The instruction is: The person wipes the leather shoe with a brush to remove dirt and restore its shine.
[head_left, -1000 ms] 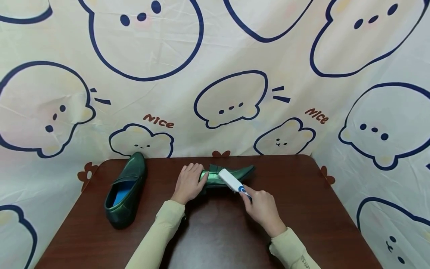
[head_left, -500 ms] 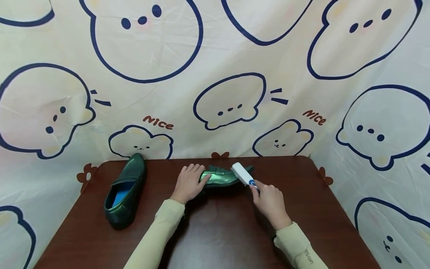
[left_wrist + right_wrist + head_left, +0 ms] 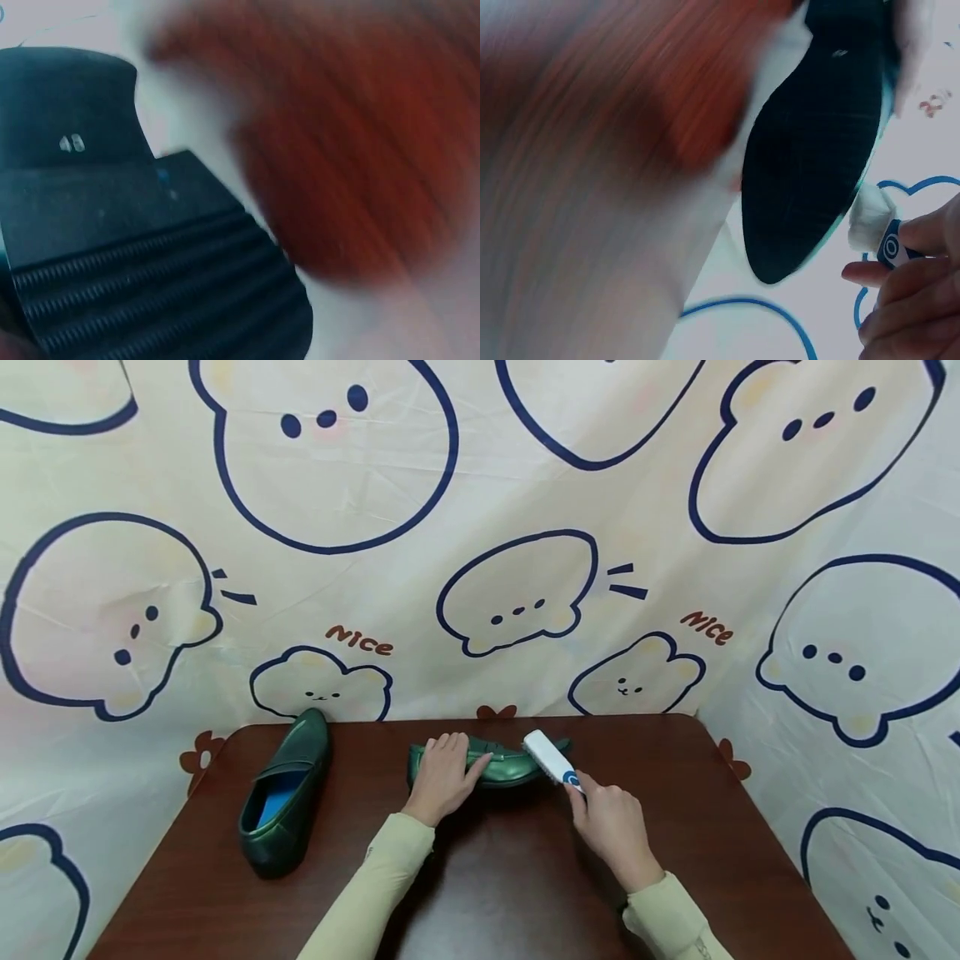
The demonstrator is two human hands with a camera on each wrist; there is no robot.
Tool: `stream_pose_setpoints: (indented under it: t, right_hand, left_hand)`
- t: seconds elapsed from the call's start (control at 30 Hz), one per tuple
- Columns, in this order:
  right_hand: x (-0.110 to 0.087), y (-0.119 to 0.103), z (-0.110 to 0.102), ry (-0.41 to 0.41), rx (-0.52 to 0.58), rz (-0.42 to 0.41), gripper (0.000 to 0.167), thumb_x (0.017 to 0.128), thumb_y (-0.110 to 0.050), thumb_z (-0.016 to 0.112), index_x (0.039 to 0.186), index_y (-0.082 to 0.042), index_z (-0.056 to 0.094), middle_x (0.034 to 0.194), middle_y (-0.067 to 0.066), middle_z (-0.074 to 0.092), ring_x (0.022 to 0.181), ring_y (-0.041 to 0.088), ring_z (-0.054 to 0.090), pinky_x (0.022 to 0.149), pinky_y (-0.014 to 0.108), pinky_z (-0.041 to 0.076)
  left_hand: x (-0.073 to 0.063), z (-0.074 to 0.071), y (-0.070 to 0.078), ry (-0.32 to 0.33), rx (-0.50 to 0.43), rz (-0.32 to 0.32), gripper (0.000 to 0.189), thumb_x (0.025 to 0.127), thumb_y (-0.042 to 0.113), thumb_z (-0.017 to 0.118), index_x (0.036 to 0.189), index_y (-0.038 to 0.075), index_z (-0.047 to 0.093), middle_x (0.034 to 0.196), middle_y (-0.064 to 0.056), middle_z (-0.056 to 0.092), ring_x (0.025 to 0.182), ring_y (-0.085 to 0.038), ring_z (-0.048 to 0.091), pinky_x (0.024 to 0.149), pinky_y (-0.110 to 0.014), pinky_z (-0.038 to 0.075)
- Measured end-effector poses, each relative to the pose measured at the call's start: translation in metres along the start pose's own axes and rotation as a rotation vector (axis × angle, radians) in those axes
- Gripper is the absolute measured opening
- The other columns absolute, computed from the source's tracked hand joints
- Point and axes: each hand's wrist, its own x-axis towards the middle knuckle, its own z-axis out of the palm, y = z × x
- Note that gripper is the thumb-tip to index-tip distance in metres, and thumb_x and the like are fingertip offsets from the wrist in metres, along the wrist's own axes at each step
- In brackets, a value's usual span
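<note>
A glossy green loafer (image 3: pixel 513 770) lies crosswise in the head view, toe to the right. My left hand (image 3: pixel 444 778) grips its rear half, thumb on the near side, and the heel shows beyond the hand. In my right hand (image 3: pixel 613 828) I hold the handle of a white brush (image 3: pixel 549 755) with a blue mark; its bristle side is against the toe part. The dark ridged sole (image 3: pixel 150 285) fills much of the left wrist view. From the right wrist, the front of the sole (image 3: pixel 810 165) appears, with the brush head (image 3: pixel 870 217) partly behind it.
A second green loafer (image 3: pixel 288 797) with a blue insole stands at the left of the brown table (image 3: pixel 495 893), toe away from me. Cloth with cartoon outlines (image 3: pixel 517 593) hangs behind the table and along both sides.
The brush has moved right along the loafer, from its middle to the toe. My left hand has shifted a little right, and the heel now shows left of it.
</note>
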Motion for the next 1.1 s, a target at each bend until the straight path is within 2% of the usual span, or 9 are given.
stream_pose_setpoints:
  t: [0.13,0.23,0.33,0.43,0.6,0.8,0.93,1.03,1.1]
  right_hand:
    - [-0.005,-0.017,-0.002,-0.079,0.118,-0.007,0.028,0.099,-0.024,0.071,0.120,-0.005,0.074,0.067,-0.003,0.064,0.053,0.007,0.049,0.053,0.030,0.046]
    - [-0.009,-0.030,0.003,-0.101,0.130,-0.042,0.025,0.098,-0.024,0.072,0.116,-0.008,0.076,0.072,-0.002,0.069,0.057,0.006,0.055,0.054,0.030,0.048]
    - [-0.012,-0.033,0.007,-0.093,0.105,-0.045,0.024,0.098,-0.024,0.073,0.115,-0.008,0.076,0.075,0.001,0.072,0.057,0.008,0.057,0.050,0.030,0.045]
    - [-0.011,-0.026,0.006,-0.087,0.075,-0.001,0.027,0.097,-0.025,0.073,0.117,-0.008,0.077,0.080,0.006,0.074,0.056,0.011,0.056,0.048,0.030,0.044]
    - [-0.008,-0.001,-0.001,-0.066,0.022,0.083,0.029,0.099,-0.027,0.070,0.117,-0.006,0.076,0.083,0.012,0.075,0.053,0.016,0.053,0.046,0.035,0.043]
    - [-0.001,0.020,-0.003,-0.048,-0.004,0.136,0.030,0.099,-0.025,0.069,0.116,-0.001,0.075,0.093,0.019,0.077,0.061,0.025,0.065,0.052,0.045,0.051]
    - [0.000,0.006,-0.006,-0.090,0.079,0.099,0.031,0.102,-0.025,0.067,0.120,-0.001,0.074,0.081,0.012,0.073,0.055,0.015,0.055,0.051,0.036,0.048]
    - [-0.002,-0.013,-0.008,-0.128,0.142,0.035,0.029,0.102,-0.025,0.068,0.119,-0.003,0.073,0.073,0.003,0.068,0.053,0.009,0.048,0.051,0.030,0.044]
    - [-0.005,-0.024,-0.006,-0.142,0.144,-0.012,0.028,0.101,-0.026,0.068,0.117,-0.005,0.074,0.071,-0.002,0.066,0.053,0.006,0.047,0.052,0.028,0.043]
  left_hand:
    - [-0.001,-0.009,-0.010,-0.063,-0.053,0.010,0.045,0.104,0.049,0.057,0.080,0.013,0.042,0.073,0.001,0.035,0.071,-0.017,0.032,0.074,-0.034,0.027]
    - [-0.004,-0.013,-0.017,-0.078,-0.050,0.036,0.046,0.103,0.048,0.059,0.079,0.013,0.043,0.071,0.001,0.034,0.069,-0.017,0.032,0.073,-0.035,0.027]
    - [-0.006,-0.013,-0.021,-0.089,-0.044,0.065,0.047,0.103,0.050,0.059,0.079,0.013,0.042,0.070,0.001,0.034,0.068,-0.016,0.032,0.072,-0.034,0.027]
    - [-0.006,-0.011,-0.024,-0.080,-0.031,0.086,0.047,0.103,0.052,0.057,0.079,0.016,0.039,0.070,0.002,0.033,0.067,-0.015,0.031,0.072,-0.033,0.027]
    - [-0.005,-0.007,-0.025,-0.052,-0.006,0.102,0.048,0.104,0.054,0.055,0.078,0.018,0.037,0.069,0.003,0.034,0.066,-0.015,0.032,0.073,-0.034,0.030]
    - [-0.006,-0.007,-0.027,-0.062,0.001,0.091,0.049,0.105,0.056,0.051,0.079,0.017,0.038,0.069,0.002,0.035,0.066,-0.016,0.033,0.075,-0.036,0.032]
    - [-0.006,-0.006,-0.027,-0.062,0.014,0.086,0.048,0.105,0.056,0.051,0.079,0.018,0.039,0.070,0.002,0.035,0.066,-0.015,0.033,0.075,-0.036,0.031]
    - [-0.006,-0.006,-0.026,-0.061,0.025,0.092,0.046,0.106,0.054,0.050,0.081,0.017,0.039,0.071,0.002,0.035,0.067,-0.015,0.034,0.075,-0.035,0.030]
    - [-0.006,-0.005,-0.026,-0.060,0.034,0.096,0.043,0.107,0.051,0.049,0.083,0.017,0.041,0.071,0.003,0.035,0.069,-0.015,0.034,0.074,-0.033,0.030]
